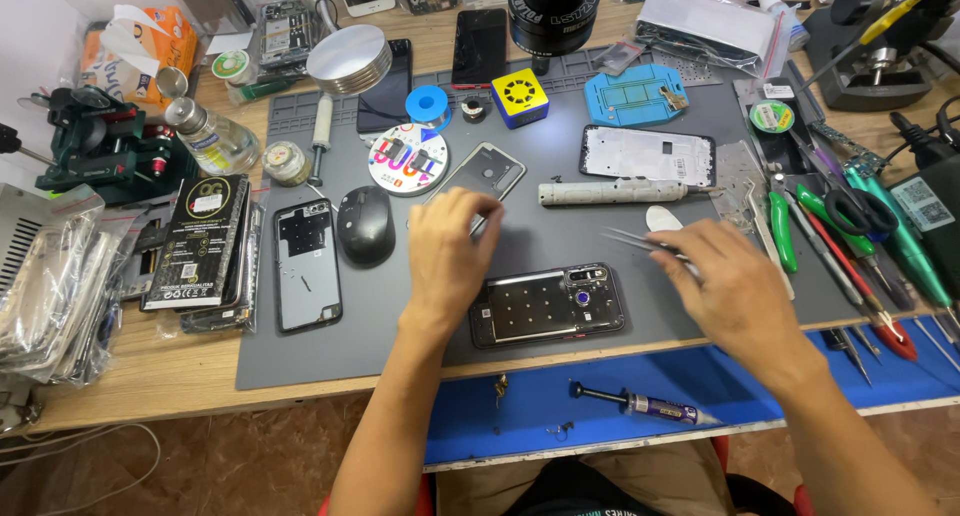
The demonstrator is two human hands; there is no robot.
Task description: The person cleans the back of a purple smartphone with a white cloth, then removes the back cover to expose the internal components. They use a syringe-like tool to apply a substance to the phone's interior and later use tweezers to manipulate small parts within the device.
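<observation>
Bright, even overhead light. Soft short shadows under both hands on grey mat [560,231]. Mild glare on round metal lamp head [349,60] and black phone screen [479,46]. Right hand [730,286] slightly motion-blurred. Wide-angle bending toward frame edges; corners softer.

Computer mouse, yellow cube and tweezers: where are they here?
computer mouse [365,224], head view, middle of its black top.
yellow cube [520,96], head view, its top face.
tweezers [632,240], head view, the bare metal prongs.

1 head-worn view, looking steeply down from above the seated person, close over the grey work mat [560,241], both forearms entering from the bottom edge, left hand [447,254] near centre, right hand [727,286] right of centre
</observation>
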